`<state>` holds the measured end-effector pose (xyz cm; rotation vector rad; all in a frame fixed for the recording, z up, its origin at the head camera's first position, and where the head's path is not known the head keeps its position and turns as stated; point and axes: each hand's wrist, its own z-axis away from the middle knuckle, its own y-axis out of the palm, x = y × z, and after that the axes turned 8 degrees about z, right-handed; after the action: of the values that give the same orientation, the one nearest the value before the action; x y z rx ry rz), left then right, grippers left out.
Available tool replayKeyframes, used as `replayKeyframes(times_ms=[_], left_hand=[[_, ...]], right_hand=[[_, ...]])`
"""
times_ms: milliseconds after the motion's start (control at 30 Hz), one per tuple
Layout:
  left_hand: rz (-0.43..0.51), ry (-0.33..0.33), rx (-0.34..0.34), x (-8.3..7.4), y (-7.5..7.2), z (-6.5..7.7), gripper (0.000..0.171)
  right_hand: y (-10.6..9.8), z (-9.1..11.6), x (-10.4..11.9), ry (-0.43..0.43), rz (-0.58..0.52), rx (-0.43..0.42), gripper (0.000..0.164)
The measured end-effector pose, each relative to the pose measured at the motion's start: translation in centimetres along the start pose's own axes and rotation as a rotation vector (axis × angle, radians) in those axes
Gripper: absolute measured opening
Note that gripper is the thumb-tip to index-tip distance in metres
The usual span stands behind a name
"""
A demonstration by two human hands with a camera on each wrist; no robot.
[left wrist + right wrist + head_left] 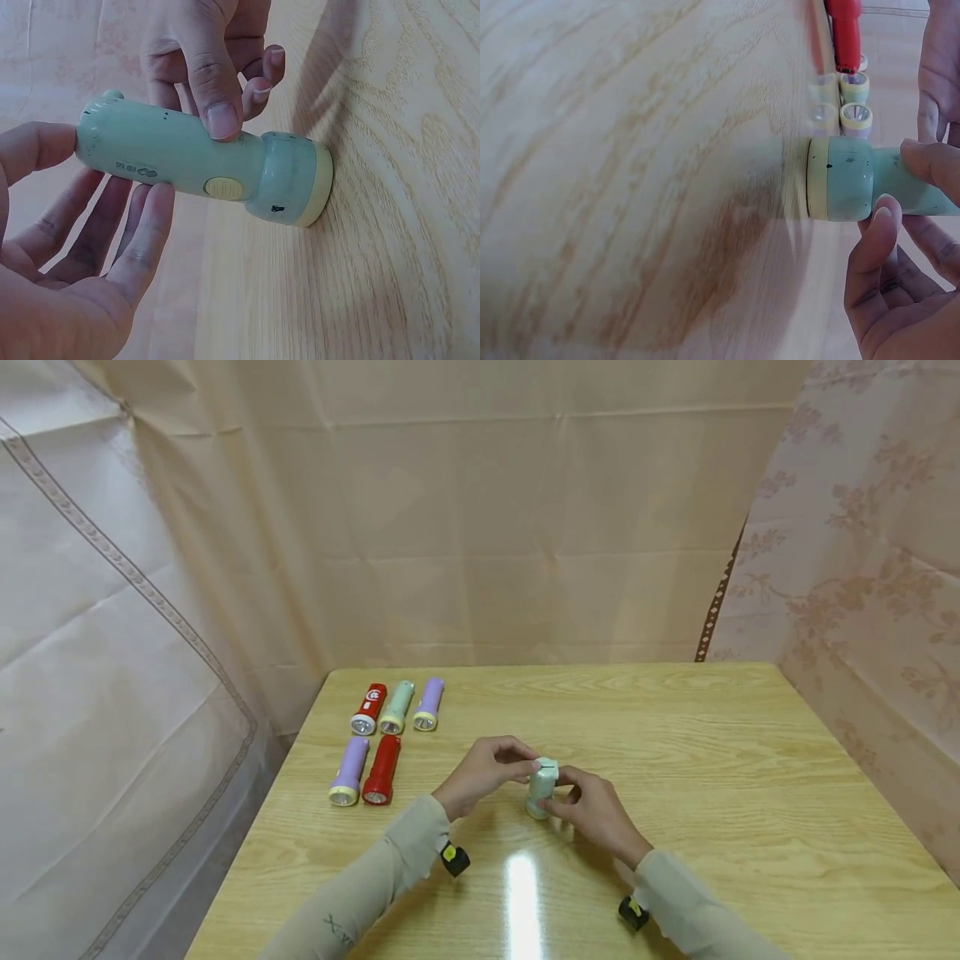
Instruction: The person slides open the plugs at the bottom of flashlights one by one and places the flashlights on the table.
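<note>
A pale green flashlight (542, 793) stands upright on its cream-rimmed head on the wooden table. Its tail end points up, and an oval cream switch (224, 188) shows on its side in the left wrist view. My left hand (487, 772) holds the upper part, with one digit against the tail end and other fingertips along the body. From the other side, my right hand (596, 810) grips the body between thumb and fingers, just above the flared head (841, 178). The head's rim meets the tabletop, so the lens is hidden.
Several flashlights lie at the table's left in two rows. Behind are a red one (369, 708), a green one (397, 707) and a purple one (429, 703). In front lie another purple one (350, 771) and another red one (382, 769). Curtains hang around the wooden table (712, 760).
</note>
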<state>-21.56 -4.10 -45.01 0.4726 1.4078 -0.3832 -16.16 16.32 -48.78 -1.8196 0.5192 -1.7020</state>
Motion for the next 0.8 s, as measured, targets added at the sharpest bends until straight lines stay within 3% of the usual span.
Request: replayKeyframes(times_ms=[800], left_hand=[[-0.041, -0.002, 0.000, -0.49, -0.08, 0.01, 0.019]], right_hand=[[0.15, -0.12, 0.03, -0.051, 0.091, 0.000, 0.041]])
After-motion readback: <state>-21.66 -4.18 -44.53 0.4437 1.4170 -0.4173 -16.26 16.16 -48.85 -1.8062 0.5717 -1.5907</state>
